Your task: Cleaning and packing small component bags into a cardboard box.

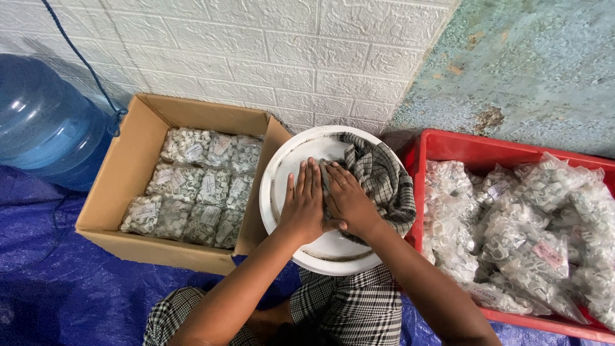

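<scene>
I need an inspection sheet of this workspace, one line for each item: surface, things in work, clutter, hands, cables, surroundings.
Surface: blue tarpaulin spread on the floor, wrinkled.
Things in work: round white tray on the person's lap; checked cloth lies on its right part.
Clutter: cardboard box at left, holding rows of clear bags of small white parts; red crate at right, piled with similar bags.
Hands: left hand flat on the tray, fingers straight; right hand flat on the cloth edge. Neither grips anything.
Cables: blue cord hangs down the wall to the bottle.
Surroundings: white brick-pattern wall, worn greenish wall, blue water bottle.
</scene>
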